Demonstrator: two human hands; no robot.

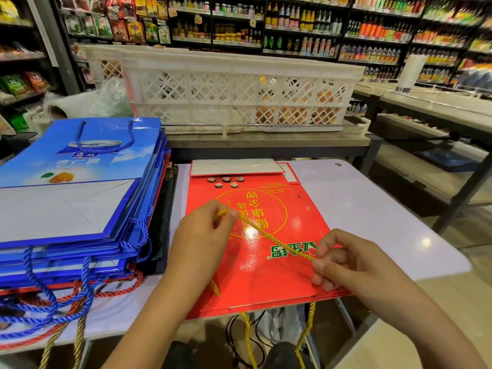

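Note:
A flat red paper gift bag (266, 275) with yellow print lies on the white table (372, 214) in front of me. A yellow cord (271, 238) runs taut above it between my hands. My left hand (202, 238) pinches one end of the cord over the bag's middle left. My right hand (346, 262) pinches the cord near the bag's near right edge. Another yellow cord handle (306, 331) hangs below the bag's near edge.
A tall stack of flat blue and red gift bags (74, 198) with rope handles fills the table's left side. A white lattice crate (234, 86) holding orange fruit stands on a counter behind. Stocked shop shelves (292, 25) line the back. A dark metal display table (439, 113) stands right.

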